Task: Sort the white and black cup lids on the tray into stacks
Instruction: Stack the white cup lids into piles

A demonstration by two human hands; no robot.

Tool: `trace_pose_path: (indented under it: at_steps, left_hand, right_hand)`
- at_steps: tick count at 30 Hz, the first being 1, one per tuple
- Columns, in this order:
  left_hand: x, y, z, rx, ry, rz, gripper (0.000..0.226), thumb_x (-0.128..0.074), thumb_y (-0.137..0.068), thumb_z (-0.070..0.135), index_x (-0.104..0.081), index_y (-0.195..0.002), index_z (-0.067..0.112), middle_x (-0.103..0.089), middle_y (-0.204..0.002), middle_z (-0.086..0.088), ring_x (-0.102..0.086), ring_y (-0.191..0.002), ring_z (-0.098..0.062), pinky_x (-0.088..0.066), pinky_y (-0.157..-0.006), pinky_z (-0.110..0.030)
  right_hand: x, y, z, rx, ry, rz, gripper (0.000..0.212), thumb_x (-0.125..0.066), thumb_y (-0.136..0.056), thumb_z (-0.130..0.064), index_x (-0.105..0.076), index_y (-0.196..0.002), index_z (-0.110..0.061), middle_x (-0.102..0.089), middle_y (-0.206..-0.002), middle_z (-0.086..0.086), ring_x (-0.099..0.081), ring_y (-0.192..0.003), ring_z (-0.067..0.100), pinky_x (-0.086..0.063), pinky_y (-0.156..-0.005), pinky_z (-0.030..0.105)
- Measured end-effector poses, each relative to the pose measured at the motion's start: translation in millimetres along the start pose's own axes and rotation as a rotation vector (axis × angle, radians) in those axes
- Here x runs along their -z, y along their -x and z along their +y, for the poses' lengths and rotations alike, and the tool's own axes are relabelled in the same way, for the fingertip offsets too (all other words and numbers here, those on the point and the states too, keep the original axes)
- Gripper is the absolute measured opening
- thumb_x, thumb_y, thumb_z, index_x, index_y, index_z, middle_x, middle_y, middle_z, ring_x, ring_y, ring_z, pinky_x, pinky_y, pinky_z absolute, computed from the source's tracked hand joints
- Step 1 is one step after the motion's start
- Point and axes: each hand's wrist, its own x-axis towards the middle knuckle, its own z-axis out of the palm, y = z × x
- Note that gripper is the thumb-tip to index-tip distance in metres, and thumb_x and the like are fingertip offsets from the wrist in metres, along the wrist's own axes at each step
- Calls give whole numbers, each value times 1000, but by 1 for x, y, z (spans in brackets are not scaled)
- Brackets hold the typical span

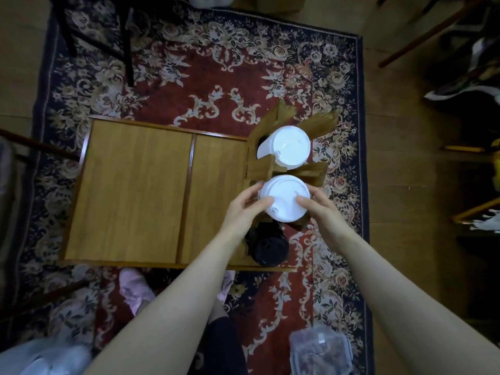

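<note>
A wooden tray table (135,190) stands on a patterned rug. At its right end a wooden lid rack (315,173) holds three stacks in a row. The far stack of white lids (289,148) is untouched. My left hand (247,209) and my right hand (322,209) grip the middle stack of white lids (285,197) from both sides, thumbs on its top lid. The stack of black lids (269,246) stands nearest me, partly hidden under my left wrist.
The tray's flat wooden surface spreads to the left of the rack. A clear plastic container (320,350) lies on the rug at lower right. Chair legs (127,44) stand at the far left, and wooden furniture at the right edge. My slippered foot (135,289) shows below the tray.
</note>
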Motion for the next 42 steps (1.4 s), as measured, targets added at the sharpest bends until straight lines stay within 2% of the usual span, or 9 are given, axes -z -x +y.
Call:
trace_pose_path:
  at_steps: [5, 8, 11, 17, 22, 29, 36, 40, 42]
  left_hand:
    - [-1, -17, -5, 49, -17, 35, 53, -68, -93, 20, -51, -143, 16, -55, -132, 4, -50, -124, -12, -42, -81, -11]
    - [-1, -25, -11, 83, -32, 47, 53, -68, -93, 21, -50, -143, 15, -55, -135, 2, -50, -125, -14, -40, -87, -18]
    - [-3, -32, -13, 102, -57, 50, 54, -66, -94, 21, -48, -145, 13, -54, -141, -2, -48, -117, -11, -38, -76, -10]
    - [-10, -43, -14, 128, -78, 58, 54, -61, -96, 20, -46, -147, 11, -53, -143, -6, -48, -117, -12, -38, -72, -11]
    - [-9, -45, -18, 145, -118, 73, 55, -58, -99, 18, -41, -150, 11, -53, -133, 4, -46, -129, -14, -34, -92, -19]
    - [0, -38, -19, 144, -163, 56, 51, -61, -97, 22, -50, -146, 12, -53, -145, -5, -46, -135, -18, -32, -99, -26]
    - [23, -14, -8, 18, -153, 97, 50, -61, -98, 18, -50, -146, 16, -50, -147, 0, -45, -131, -11, -34, -100, -22]
    - [60, 10, -11, -84, -221, 171, 41, -60, -98, 19, -55, -139, 24, -49, -143, 3, -46, -134, -13, -34, -103, -23]
    - [88, 28, -11, -131, -265, 233, 40, -61, -98, 17, -56, -137, 23, -49, -138, 4, -48, -131, -12, -34, -102, -20]
  right_hand:
    - [3, -26, 9, -62, 22, -26, 88, -81, -55, -49, -53, -134, -23, -61, -131, 0, -54, -123, 19, -40, -107, 40]
    - [6, -37, 15, -102, 12, -67, 86, -83, -60, -43, -51, -136, -20, -62, -131, -1, -56, -121, 20, -44, -102, 38]
    - [9, -45, 21, -137, -4, -69, 88, -84, -58, -41, -51, -136, -16, -64, -128, 4, -59, -118, 23, -48, -93, 35]
    - [11, -57, 28, -181, -58, -34, 100, -86, -50, -43, -48, -138, -16, -63, -127, 7, -59, -117, 25, -48, -100, 44]
    - [8, -60, 34, -227, -39, -51, 96, -85, -56, -45, -47, -141, -20, -61, -132, 8, -60, -118, 25, -49, -100, 41]
    - [10, -51, 35, -232, 91, 28, 80, -81, -56, -50, -58, -129, -30, -61, -129, 1, -56, -121, 23, -40, -110, 47]
    - [-24, -9, 3, 91, 311, 243, 44, -67, -90, -16, -55, -132, -17, -56, -133, 2, -52, -123, 18, -42, -107, 40]
    - [-63, 22, -13, 246, 398, 187, 45, -65, -92, -14, -52, -135, -18, -56, -132, -5, -49, -123, 9, -40, -102, 27]
    - [-91, 32, -18, 237, 384, 162, 58, -66, -92, -18, -41, -144, -18, -53, -134, -6, -48, -126, 10, -40, -104, 32]
